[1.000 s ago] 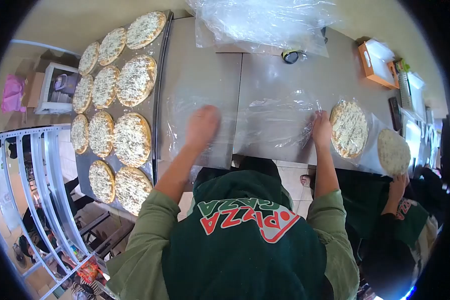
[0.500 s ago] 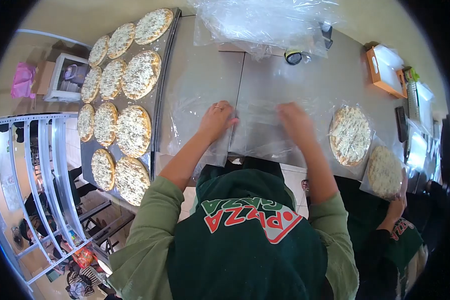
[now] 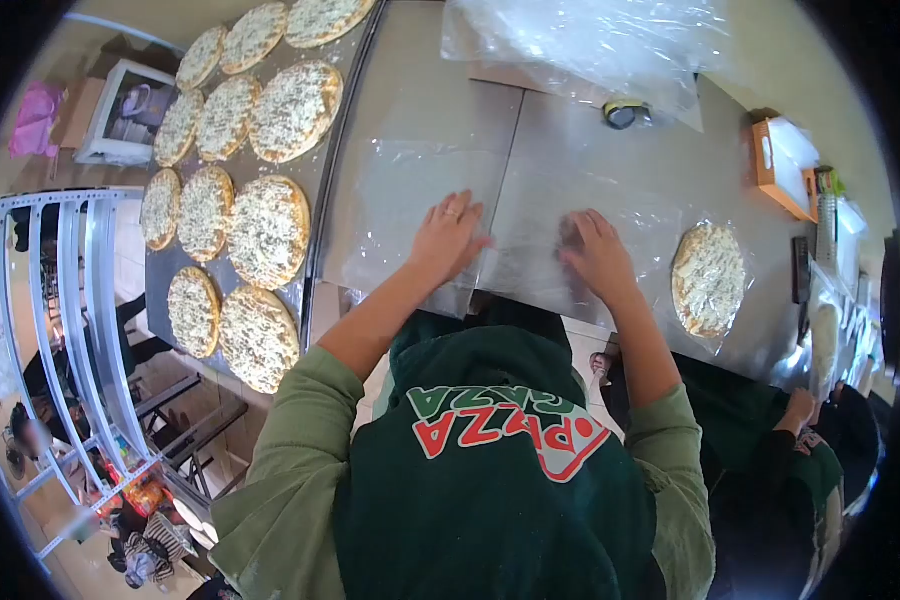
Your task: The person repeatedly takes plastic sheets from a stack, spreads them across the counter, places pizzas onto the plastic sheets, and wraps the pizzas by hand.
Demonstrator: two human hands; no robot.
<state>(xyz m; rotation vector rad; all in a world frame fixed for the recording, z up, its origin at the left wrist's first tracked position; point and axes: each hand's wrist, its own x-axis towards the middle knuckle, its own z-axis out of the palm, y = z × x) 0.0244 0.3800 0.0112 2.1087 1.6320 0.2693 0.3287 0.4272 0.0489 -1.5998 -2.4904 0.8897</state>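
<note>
1. Orange tray (image 3: 770, 185) with white lining, at the counter's (image 3: 560, 135) far right corner.
2. Black bar-shaped object (image 3: 801, 270), near the right end.
3. Round black-and-yellow object (image 3: 621, 117), toward the far edge.
4. Pink bag (image 3: 36, 118), left of a white cabinet (image 3: 91, 147).
5. Metal rack (image 3: 88, 300), beyond the left end.

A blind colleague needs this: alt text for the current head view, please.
Left hand and right hand, palms down over clear plastic on a counter. Rows of topped pizzas on a dark tray at left; a bagged pizza lies at right.
</note>
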